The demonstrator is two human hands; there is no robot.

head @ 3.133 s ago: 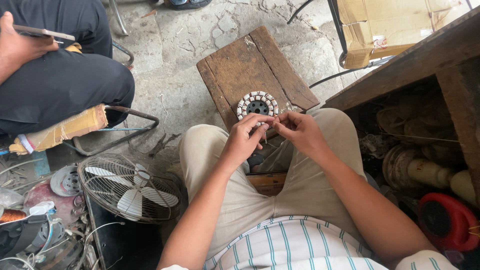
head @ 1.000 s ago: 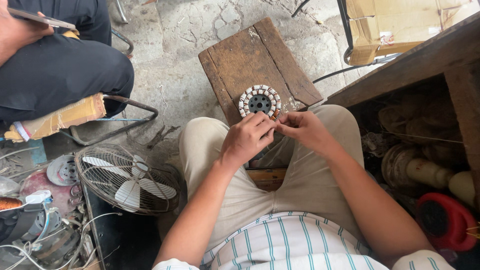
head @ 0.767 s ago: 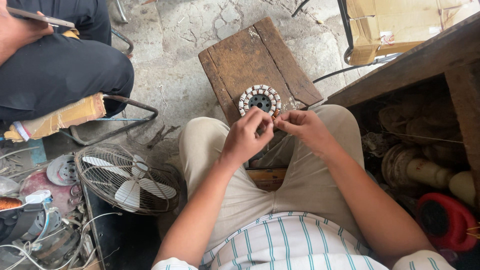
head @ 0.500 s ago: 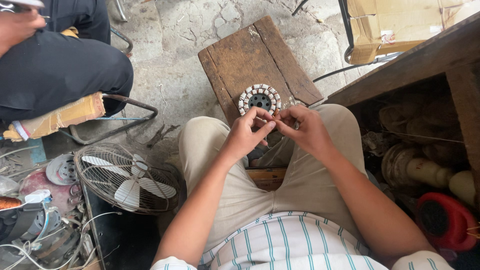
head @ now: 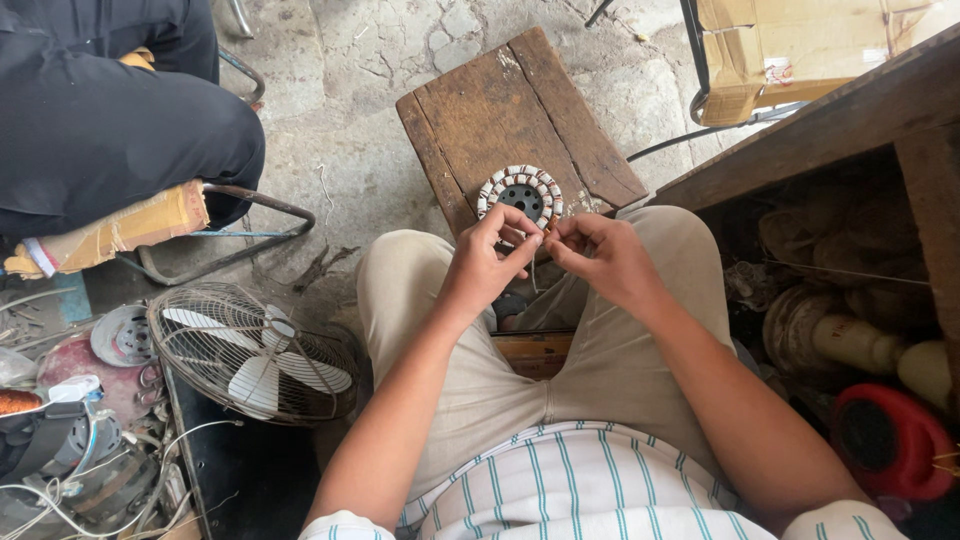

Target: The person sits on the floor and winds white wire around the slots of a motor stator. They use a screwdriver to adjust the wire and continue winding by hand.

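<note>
**A:** Seen from above: how many hands at work, and on what?

**B:** Two. Left hand (head: 483, 262) and right hand (head: 600, 257), both bare, meeting just below one round motor stator (head: 520, 194). Fingertips of each pinched together, apparently on a thin wire too fine to make out clearly. Left fingertips touching the stator's near edge.

**A:** And the stator, where exactly?

**B:** Lying flat near the front edge of one worn wooden stool (head: 500, 100), just beyond the knees. Ringed with white-and-copper coils, dark hub in the middle.

**A:** Anything else, counted?

**B:** One table fan (head: 250, 350) with a wire cage, lying face up on the floor to the left. One second person (head: 110, 120), dark trousers, seated at upper left, on one metal-framed chair (head: 230, 230). One cardboard box (head: 800, 45) at upper right. One red reel (head: 885, 440) at lower right, under one wooden bench (head: 850, 110). Tangle of wires and motor parts at lower left, too jumbled to count.
</note>
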